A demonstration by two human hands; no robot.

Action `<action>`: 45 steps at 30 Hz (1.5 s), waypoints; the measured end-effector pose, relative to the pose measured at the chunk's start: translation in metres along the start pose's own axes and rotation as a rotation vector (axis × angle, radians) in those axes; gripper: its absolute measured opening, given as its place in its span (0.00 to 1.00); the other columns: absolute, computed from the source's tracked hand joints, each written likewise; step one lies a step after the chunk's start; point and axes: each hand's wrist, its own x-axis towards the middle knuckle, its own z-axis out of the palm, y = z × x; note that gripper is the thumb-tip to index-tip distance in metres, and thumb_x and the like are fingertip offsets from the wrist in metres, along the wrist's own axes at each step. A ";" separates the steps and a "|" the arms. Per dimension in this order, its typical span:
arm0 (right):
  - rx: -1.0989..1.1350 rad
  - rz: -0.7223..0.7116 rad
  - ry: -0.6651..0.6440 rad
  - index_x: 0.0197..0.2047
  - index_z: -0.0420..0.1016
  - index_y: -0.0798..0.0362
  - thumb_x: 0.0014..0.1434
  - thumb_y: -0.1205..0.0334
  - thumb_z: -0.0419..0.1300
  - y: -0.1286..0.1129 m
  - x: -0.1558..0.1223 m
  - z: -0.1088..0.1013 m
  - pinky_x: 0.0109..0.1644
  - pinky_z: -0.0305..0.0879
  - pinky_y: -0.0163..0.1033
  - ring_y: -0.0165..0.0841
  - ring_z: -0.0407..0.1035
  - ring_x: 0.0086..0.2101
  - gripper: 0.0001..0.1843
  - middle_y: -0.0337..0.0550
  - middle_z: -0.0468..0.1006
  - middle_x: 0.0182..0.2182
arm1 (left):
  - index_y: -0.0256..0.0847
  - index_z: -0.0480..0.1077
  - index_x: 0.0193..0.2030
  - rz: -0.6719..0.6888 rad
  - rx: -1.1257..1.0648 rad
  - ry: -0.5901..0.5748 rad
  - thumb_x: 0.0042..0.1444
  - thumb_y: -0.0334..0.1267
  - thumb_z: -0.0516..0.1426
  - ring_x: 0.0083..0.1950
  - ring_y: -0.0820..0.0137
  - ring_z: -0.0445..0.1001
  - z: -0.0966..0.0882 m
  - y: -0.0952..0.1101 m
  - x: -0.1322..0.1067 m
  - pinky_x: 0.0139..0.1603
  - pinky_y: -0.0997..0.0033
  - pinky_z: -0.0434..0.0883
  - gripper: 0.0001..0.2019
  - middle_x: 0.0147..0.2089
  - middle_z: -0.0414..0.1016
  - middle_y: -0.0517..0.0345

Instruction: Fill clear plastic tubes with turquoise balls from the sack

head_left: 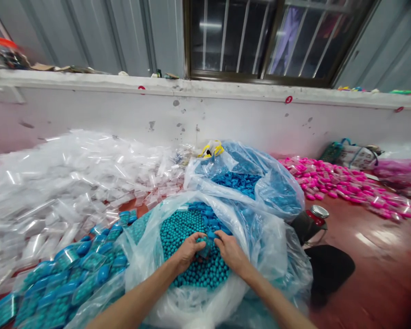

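Both my hands reach into a large clear plastic bag (147, 256) full of small teal balls (178, 228). My left hand (187, 250) and my right hand (230, 250) meet over the balls, fingers curled around a small blue container (205, 244) held between them. The container is partly hidden by my fingers.
A second clear bag of blue parts (239, 180) stands behind. Filled teal packets (71, 274) are piled at the lower left, and empty clear packets (55, 183) cover the left. Pink packets (339, 183) lie at the right on the red floor. A lidded jar (317, 217) and a black object (329, 269) sit nearby.
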 end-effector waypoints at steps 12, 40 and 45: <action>0.812 0.480 -0.627 0.41 0.62 0.50 0.54 0.56 0.51 -0.012 0.025 -0.013 0.13 0.38 0.25 0.20 0.40 0.11 0.12 0.24 0.55 0.12 | 0.39 0.57 0.50 0.179 0.037 -0.036 0.45 0.50 0.58 0.21 0.75 0.68 -0.002 0.008 -0.014 0.20 0.76 0.64 0.29 0.27 0.66 0.65; 0.957 0.371 -0.448 0.32 0.61 0.53 0.44 0.55 0.61 -0.044 0.010 0.006 0.17 0.56 0.26 0.21 0.59 0.19 0.16 0.30 0.63 0.22 | 0.39 0.56 0.48 0.142 -0.009 0.105 0.44 0.50 0.57 0.16 0.76 0.66 -0.004 0.024 -0.043 0.13 0.79 0.58 0.27 0.26 0.67 0.65; 0.667 0.239 -0.306 0.38 0.64 0.55 0.42 0.61 0.60 -0.042 0.017 -0.004 0.18 0.59 0.31 0.23 0.59 0.17 0.18 0.30 0.65 0.21 | 0.40 0.56 0.45 0.170 0.054 0.076 0.46 0.50 0.54 0.15 0.75 0.66 -0.004 0.024 -0.050 0.10 0.81 0.54 0.22 0.22 0.64 0.68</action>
